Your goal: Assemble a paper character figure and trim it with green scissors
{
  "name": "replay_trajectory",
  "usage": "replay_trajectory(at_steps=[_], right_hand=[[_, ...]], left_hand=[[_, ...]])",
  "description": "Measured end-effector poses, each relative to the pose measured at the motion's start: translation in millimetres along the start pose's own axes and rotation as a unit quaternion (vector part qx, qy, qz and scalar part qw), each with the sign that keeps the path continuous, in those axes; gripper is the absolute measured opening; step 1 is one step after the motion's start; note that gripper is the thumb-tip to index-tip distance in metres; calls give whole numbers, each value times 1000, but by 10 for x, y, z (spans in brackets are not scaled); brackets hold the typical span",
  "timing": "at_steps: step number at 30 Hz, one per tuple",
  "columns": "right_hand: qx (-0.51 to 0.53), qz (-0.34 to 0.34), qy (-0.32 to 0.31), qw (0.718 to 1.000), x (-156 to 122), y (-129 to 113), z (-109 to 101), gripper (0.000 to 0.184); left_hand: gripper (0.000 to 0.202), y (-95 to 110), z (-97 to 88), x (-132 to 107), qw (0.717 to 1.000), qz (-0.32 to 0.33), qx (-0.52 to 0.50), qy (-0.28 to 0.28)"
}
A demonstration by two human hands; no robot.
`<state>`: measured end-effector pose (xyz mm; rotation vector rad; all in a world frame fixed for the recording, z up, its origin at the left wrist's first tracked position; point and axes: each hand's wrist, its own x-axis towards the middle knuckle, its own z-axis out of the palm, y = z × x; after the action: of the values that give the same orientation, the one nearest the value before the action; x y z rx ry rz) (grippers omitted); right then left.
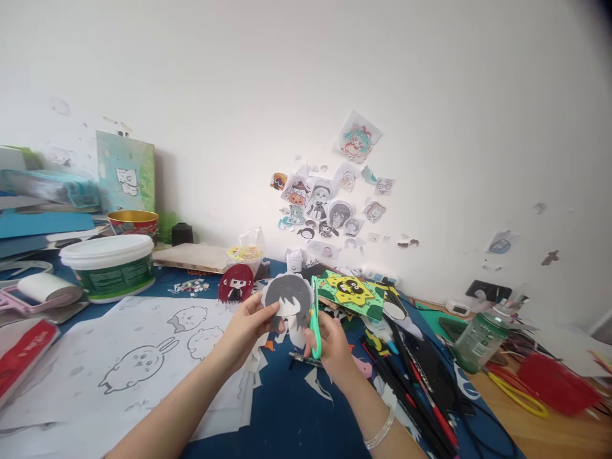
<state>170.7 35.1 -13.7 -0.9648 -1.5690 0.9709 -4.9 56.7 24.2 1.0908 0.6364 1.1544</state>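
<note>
My left hand (255,322) pinches a paper cutout (289,296) of a dark-haired cartoon head by its left edge, thumb on the front. A pair of green scissors (315,328) is in my right hand (332,341), its fingers around the handles. The blades point up along the cutout's right edge; whether they are touching the paper I cannot tell. Behind my left hand a red-haired paper doll (236,285) stands out against the table. White paper scraps (319,386) lie on the blue tabletop below my hands.
Sheets with animal drawings (143,366) cover the left side, beside a white-lidded tub (112,268). Black and red pens (411,389) lie at the right, near a green-yellow card (351,293) and a green bottle (482,338). Paper cutouts (339,213) are stuck to the wall.
</note>
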Motion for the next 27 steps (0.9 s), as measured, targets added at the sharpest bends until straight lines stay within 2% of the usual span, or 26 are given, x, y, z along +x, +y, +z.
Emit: replay_trajectory(at_steps=[8, 14, 19, 27], right_hand=[[-37, -4, 15, 999, -3, -30, 5, 34], [-13, -32, 29, 999, 22, 77, -35, 33], [28, -55, -6, 998, 88, 230, -73, 41], [30, -48, -44, 997, 90, 283, -100, 41]], left_hand=[[45, -4, -17, 7, 1000, -2, -4, -11], [37, -10, -30, 13, 1000, 2, -3, -20], [36, -43, -77, 48, 1000, 11, 4, -20], [35, -63, -116, 63, 999, 16, 14, -46]])
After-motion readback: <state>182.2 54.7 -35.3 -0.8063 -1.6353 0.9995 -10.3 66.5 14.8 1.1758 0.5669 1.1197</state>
